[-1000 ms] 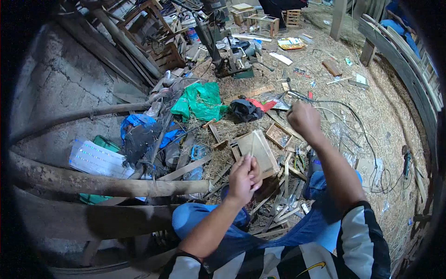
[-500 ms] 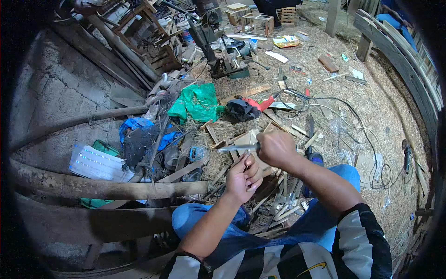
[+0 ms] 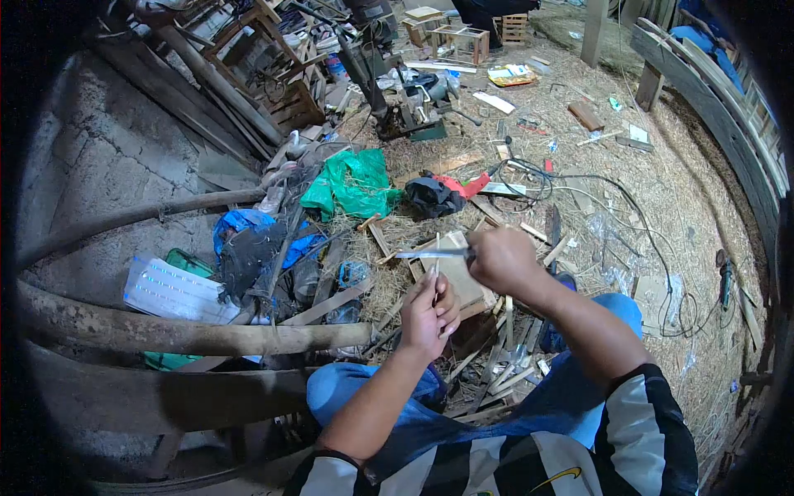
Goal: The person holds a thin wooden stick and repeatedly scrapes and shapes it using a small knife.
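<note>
My right hand (image 3: pixel 504 258) is closed round the handle of a knife (image 3: pixel 418 254), whose blade points left. Just below the blade, my left hand (image 3: pixel 430 314) pinches a thin pale wooden stick (image 3: pixel 437 268) that stands upright from the fingertips. The blade crosses the stick near its upper part; whether they touch I cannot tell. Behind the hands lies a light wooden board (image 3: pixel 459 283). Between the knees is a heap of wood offcuts (image 3: pixel 509 364).
A green plastic bag (image 3: pixel 351 183), a black bundle (image 3: pixel 434 196) and a red tool (image 3: pixel 469 183) lie ahead. A bamboo pole (image 3: pixel 198 325) runs along my left. Cables (image 3: pixel 637 207) and an angle grinder (image 3: pixel 724 277) lie on the shaving-covered floor at right.
The knife and my right hand have shifted slightly right and up, and the blade has turned. More of the stick shows above my left fingertips. My left hand stays almost in place.
</note>
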The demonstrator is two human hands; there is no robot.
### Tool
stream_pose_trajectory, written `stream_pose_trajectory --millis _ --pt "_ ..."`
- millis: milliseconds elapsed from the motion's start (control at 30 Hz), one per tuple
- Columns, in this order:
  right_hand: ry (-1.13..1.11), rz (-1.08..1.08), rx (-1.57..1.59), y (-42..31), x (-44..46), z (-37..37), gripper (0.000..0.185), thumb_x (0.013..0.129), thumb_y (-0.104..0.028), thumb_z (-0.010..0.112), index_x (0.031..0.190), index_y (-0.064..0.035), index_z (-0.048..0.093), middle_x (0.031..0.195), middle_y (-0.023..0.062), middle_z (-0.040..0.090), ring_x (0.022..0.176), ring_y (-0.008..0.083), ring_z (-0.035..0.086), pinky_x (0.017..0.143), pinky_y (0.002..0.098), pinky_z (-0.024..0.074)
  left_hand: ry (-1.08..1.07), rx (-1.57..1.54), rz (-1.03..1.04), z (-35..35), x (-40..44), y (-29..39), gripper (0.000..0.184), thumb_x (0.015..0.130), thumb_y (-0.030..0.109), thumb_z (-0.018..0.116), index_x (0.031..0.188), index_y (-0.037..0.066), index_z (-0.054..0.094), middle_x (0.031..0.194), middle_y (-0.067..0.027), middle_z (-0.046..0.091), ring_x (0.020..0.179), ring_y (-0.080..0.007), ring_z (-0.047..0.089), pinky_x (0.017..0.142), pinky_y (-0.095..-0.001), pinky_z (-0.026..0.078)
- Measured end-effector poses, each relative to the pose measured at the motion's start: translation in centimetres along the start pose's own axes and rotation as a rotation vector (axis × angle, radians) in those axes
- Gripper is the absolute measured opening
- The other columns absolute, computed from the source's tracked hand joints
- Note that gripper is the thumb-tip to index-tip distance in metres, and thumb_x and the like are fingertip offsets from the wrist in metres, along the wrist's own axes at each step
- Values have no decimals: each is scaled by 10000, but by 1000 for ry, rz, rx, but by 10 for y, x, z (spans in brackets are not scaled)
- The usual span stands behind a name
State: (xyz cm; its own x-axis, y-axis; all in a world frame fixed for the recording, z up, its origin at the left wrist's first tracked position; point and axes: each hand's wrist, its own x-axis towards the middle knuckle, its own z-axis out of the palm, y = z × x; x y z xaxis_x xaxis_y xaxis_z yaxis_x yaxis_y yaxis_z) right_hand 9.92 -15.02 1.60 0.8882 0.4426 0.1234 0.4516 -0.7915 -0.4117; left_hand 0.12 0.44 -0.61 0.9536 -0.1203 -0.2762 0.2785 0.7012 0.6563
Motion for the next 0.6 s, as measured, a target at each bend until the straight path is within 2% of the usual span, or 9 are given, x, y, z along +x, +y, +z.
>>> stream_pose_trajectory --millis 100,200,300,400,600 --pt "-76 -40 -18 -11 -4 1 144 748 -192 608 777 -75 688 694 200 672 648 387 681 597 512 542 76 48 -27 8 1 -2 298 1074 316 371 851 136 452 565 47 314 419 -65 295 356 -239 290" --pt "-103 -95 -22 -10 -4 4 150 753 -194 610 775 -66 685 694 202 673 647 385 683 592 507 542 20 64 -41 2 3 -6 312 1073 354 365 854 143 439 560 52 294 417 -71 283 365 -236 304" --pt "-96 -72 -29 -3 -1 9 172 769 -202 597 771 -58 692 697 206 674 645 385 685 589 502 543 -31 19 -45 2 3 -6 309 1072 331 380 843 134 446 555 54 292 418 -66 287 357 -234 285" --pt "12 73 -106 21 16 15 169 744 -198 586 742 -78 706 697 223 669 657 394 686 596 500 541 -30 -29 -64 4 2 -4 323 1076 358 349 848 146 432 560 54 287 414 -68 265 358 -228 281" --pt "-16 69 -148 42 26 20 211 781 -181 567 757 -32 716 739 240 681 698 393 701 642 505 560 50 23 -51 1 5 -4 336 1077 367 346 836 149 432 555 52 292 404 -73 248 349 -236 254"
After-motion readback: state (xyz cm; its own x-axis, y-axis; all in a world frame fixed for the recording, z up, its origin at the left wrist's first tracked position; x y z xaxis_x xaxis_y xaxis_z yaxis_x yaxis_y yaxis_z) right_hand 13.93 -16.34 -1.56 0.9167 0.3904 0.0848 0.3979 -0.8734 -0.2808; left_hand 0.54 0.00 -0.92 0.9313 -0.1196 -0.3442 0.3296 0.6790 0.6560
